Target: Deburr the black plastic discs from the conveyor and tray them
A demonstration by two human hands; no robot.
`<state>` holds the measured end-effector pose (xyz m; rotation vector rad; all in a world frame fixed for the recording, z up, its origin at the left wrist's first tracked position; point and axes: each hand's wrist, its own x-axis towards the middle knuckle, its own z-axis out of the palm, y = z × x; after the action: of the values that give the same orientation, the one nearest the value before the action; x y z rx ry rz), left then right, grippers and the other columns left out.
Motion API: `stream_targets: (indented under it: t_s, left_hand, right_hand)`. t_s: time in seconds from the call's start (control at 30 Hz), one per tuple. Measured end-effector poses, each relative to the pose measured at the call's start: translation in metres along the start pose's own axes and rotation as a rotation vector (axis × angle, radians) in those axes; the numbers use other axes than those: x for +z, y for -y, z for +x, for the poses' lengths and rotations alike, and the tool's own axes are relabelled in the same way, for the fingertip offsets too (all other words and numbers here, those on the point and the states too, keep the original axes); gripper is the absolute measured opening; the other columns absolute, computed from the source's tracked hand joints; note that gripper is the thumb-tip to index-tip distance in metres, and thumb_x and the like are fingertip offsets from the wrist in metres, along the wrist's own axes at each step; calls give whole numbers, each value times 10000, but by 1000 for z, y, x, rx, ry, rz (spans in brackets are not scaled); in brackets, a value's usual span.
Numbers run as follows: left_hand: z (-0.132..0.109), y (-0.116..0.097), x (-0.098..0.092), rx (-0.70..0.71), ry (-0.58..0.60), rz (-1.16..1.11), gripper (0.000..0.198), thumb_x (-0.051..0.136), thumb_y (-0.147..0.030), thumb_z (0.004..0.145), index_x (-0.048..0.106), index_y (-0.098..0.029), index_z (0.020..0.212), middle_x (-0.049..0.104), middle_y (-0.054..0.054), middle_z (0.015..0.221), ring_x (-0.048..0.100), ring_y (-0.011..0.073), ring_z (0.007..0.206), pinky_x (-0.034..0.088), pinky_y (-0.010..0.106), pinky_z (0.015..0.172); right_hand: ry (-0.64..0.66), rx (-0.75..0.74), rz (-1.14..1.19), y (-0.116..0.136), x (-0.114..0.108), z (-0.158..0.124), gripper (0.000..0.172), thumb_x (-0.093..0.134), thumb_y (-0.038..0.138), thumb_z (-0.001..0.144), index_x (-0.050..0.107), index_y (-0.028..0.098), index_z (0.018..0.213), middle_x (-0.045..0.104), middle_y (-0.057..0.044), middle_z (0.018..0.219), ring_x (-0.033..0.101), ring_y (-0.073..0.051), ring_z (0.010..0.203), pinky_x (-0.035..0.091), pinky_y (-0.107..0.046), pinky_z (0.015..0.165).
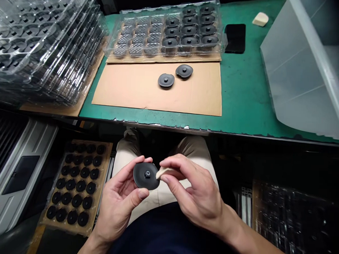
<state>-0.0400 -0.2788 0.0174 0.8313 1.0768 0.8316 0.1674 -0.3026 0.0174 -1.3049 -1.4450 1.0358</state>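
My left hand (122, 195) grips a dark, rounded disc (141, 176) with a small raised hub at its middle, held over my lap. Pinched in my right hand (195, 187) is a small cream-coloured pad (164, 172), whose tip touches the right rim of the disc. On the cardboard sheet (126, 84) in front lie two similar dark discs, one nearer (166, 80) and one farther (184, 71). Behind them, a clear plastic tray (113, 47) has such discs in its right-hand pockets, while its left-hand pockets hold none.
Stacked clear trays (63, 64) of discs rise at the left of the green table (240, 92). A grey bin (301, 79) stands at right, near a black flat object (235, 38) and another cream piece (260, 19). Below left is another filled tray (75, 181).
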Motion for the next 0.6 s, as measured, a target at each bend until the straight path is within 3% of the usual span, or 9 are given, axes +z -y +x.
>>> stream_targets:
  t_s: [0.3,0.43,0.53,0.6]
  left_hand:
    - [-2,-1,-1,-3,20,-1,579,810,-213,863,636,-262,1413,632,107,1473,588,296,1363,542,286,1061]
    - [-3,0,-3,-20,40,-23,576,809,-228,862,638,-265,1411,626,108,1480,576,302,1373,530,309,1082]
    - [-4,-1,-3,-32,34,-59,580,832,-255,835,661,-257,1390,645,114,1455,598,315,1345,528,337,1088]
    - [-4,-3,-3,-36,21,-81,597,846,-287,818,666,-237,1385,650,134,1444,593,335,1349,525,360,1093]
  right_hand:
    - [-29,43,9,7,3,-4,125,606,215,1046,609,235,1170,658,-55,1037,677,-178,852,565,-231,683]
    - [24,45,42,12,5,-5,122,583,217,1049,607,239,1167,656,-46,1014,663,-166,793,577,-264,764]
    - [-26,37,-41,-1,6,0,143,582,250,1049,609,233,1188,664,-68,1056,671,-207,910,568,-287,788]
    - [-102,109,-83,-16,6,4,172,605,279,1029,625,224,1191,666,-79,1094,655,-220,950,552,-282,757]
